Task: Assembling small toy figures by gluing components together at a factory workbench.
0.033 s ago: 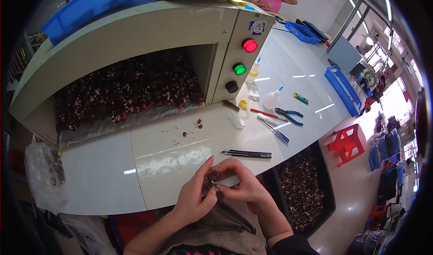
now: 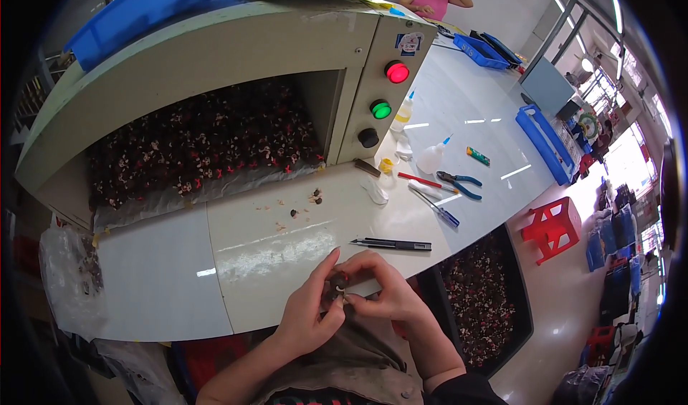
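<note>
Over my lap, just off the table's front edge, both hands meet around a small dark brown piece with a pale part and a touch of red [image 2: 339,285]; its exact kind I cannot make out. My left hand [image 2: 309,313] grips it from the left, thumb and fingers closed. From the right, my right hand [image 2: 387,294] curls around it, thumb and index finger pinching near the pale part. Fingers hide much of the piece. A craft knife [image 2: 393,244] lies on the table just beyond my hands. Farther off are small dark bits and pale crumbs [image 2: 294,213].
A beige machine [image 2: 351,104] with lit buttons holds a heap of dark, pale and red pieces [image 2: 215,147]. Right of it lie pliers [image 2: 459,184], a screwdriver [image 2: 446,216] and a squeeze bottle [image 2: 431,158]. A black bin [image 2: 527,312] stands low right, near a red stool [image 2: 552,229].
</note>
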{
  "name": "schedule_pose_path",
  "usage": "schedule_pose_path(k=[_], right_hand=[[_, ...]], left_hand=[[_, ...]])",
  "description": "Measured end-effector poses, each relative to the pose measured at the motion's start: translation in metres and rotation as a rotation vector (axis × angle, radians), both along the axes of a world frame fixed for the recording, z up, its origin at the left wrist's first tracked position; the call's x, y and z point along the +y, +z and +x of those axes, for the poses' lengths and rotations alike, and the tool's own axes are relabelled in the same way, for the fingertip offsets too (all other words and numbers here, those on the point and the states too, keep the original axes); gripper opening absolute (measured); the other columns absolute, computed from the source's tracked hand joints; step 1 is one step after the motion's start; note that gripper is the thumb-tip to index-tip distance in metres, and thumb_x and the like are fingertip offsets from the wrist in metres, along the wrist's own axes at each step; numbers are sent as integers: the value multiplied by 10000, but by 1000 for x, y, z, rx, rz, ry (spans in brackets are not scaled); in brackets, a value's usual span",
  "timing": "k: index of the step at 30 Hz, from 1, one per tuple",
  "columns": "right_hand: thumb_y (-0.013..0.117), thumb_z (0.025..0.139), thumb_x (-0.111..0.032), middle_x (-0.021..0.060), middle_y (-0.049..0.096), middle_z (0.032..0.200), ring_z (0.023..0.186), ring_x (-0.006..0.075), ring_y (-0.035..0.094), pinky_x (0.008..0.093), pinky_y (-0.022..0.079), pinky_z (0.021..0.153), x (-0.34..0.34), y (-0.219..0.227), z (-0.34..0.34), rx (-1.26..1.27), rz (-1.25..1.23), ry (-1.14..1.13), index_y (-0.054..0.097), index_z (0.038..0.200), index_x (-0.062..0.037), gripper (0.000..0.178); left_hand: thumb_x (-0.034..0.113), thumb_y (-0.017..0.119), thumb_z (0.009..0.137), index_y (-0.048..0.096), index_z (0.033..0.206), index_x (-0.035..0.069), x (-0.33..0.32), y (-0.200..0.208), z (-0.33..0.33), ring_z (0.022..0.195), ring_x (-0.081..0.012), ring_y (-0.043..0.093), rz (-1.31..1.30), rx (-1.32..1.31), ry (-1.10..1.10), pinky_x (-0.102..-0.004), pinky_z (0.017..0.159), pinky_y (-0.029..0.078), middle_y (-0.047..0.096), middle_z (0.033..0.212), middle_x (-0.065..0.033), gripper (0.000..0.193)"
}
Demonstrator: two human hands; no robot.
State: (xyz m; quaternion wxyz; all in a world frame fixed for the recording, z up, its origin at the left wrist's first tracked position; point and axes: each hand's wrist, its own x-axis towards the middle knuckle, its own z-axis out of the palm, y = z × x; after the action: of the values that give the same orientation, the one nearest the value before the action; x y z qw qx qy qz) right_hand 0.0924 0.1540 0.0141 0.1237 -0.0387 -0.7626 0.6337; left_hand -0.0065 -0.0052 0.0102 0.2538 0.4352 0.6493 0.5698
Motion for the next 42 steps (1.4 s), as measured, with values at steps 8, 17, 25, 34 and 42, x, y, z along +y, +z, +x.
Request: schedule_pose_path(k=[8,17,25,34,42], right_hand=[[696,727,-22,103,542,1091,1033,199,573,329,453,921,11,8,8,-30,-17,11,493,1112,-23,435],[691,730,-4,111,569,1079,998,209,602,333,489,875,20,15,16,8,10,-6,509,1136,-26,445],[691,725,0,104,571,1072,995,207,601,331,489,873,24,26,21,9,31,-12,514,1130,-28,443],[695,725,-10,98,565,1079,1001,202,591,330,483,875,21,29,23,-6,56,-12,517,1135,-30,448],[692,730,-19,102,575,1100,1008,201,587,332,474,887,18,24,22,-11,23,-8,511,1145,-28,452]], left_hand=[[50,513,820,242,1435,30,11,9,7,957,-240,619,8,-17,-4,-300,772,505,555,1179,-176,673],[54,519,818,249,1433,30,20,17,15,901,-221,611,-5,-22,-4,-294,768,499,548,1189,-169,672],[60,519,818,252,1433,33,25,23,20,902,-224,611,15,-20,-8,-298,770,498,547,1185,-168,671],[59,518,819,252,1433,34,21,24,22,909,-222,611,-4,-17,-7,-300,779,495,549,1177,-167,670],[42,515,815,241,1437,34,18,23,22,905,-216,610,21,-28,-2,-294,765,496,558,1144,-161,679]])
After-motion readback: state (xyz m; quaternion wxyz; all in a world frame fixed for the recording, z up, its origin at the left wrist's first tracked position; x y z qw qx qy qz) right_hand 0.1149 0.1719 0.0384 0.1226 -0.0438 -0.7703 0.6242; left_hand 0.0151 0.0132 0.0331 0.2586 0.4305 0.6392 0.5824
